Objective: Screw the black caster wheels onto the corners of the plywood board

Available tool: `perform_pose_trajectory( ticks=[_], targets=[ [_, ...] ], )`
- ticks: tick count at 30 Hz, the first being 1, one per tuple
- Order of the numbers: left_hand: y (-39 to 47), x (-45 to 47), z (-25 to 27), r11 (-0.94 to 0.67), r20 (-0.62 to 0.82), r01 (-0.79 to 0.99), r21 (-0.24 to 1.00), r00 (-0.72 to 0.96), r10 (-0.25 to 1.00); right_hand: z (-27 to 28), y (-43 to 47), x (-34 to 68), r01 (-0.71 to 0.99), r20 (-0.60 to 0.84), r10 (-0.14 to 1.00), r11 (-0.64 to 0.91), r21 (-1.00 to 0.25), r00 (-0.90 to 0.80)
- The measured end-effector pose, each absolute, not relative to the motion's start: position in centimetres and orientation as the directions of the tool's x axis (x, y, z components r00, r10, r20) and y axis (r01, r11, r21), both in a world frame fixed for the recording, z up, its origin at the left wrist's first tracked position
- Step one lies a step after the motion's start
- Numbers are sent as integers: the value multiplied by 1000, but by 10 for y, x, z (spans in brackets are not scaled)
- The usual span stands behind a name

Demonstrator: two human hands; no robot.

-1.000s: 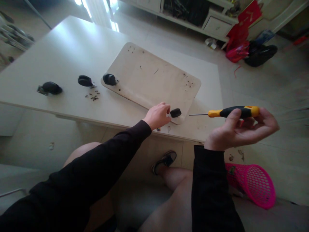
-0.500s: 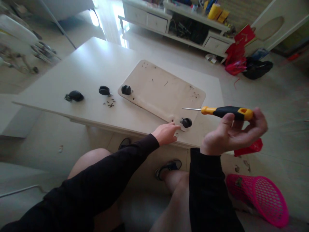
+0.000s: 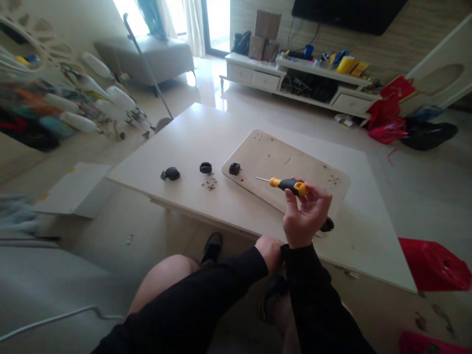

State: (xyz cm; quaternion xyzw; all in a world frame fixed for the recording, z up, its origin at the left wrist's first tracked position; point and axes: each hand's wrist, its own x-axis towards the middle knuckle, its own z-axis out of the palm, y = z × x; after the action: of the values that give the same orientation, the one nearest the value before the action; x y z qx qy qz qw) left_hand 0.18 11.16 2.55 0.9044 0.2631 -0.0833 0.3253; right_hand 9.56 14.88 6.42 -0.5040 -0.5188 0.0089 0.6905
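Reading twelve o'clock as straight ahead of the person, I saw a pale board [image 3: 276, 165] lying on the white tabletop [image 3: 177, 142], with a black caster [image 3: 234, 169] standing at its nine-o'clock corner and a second caster [image 3: 328, 224] near its half-past-four corner, partly behind the right hand [image 3: 307, 216]. That hand gripped a yellow-and-black screwdriver [image 3: 285, 184] by the handle, above the board, the shaft aimed roughly toward nine o'clock. The left hand [image 3: 270, 250] was low at six o'clock, close against the right cuff [image 3: 297, 253]; its fingers were hidden, so I couldn't tell whether it had hold of the sleeve. I took it for a pause in screwdriver work on the casters, as the tip seemed to be on nothing. Off the board toward nine o'clock lay a loose caster [image 3: 205, 167] with a scatter of small screws [image 3: 211, 185] just beside it, and farther out another loose caster [image 3: 172, 173]. Small holes [image 3: 333, 180] showed at the board's three-o'clock corner. To my mind, the next move called for the left hand to steady whichever caster was chosen, and for the tip to sit squarely before any turning.
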Motion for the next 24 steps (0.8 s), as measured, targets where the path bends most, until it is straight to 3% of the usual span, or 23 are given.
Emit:
perform_pose_trajectory(
  ticks=[5, 15, 24],
  targets=[
    [123, -13, 33, -641, -427, 583, 499, 809, 404, 56, 175, 110, 515, 698, 438, 473, -714, 566],
    [122, -20, 35, -602, -388, 562, 567, 827, 407, 28, 212, 112, 314, 447, 416, 351, -882, 792],
    [146, -55, 29, -457, -374, 623, 635, 766, 524, 6, 233, 121, 197, 296, 339, 295, -935, 893]
  ],
)
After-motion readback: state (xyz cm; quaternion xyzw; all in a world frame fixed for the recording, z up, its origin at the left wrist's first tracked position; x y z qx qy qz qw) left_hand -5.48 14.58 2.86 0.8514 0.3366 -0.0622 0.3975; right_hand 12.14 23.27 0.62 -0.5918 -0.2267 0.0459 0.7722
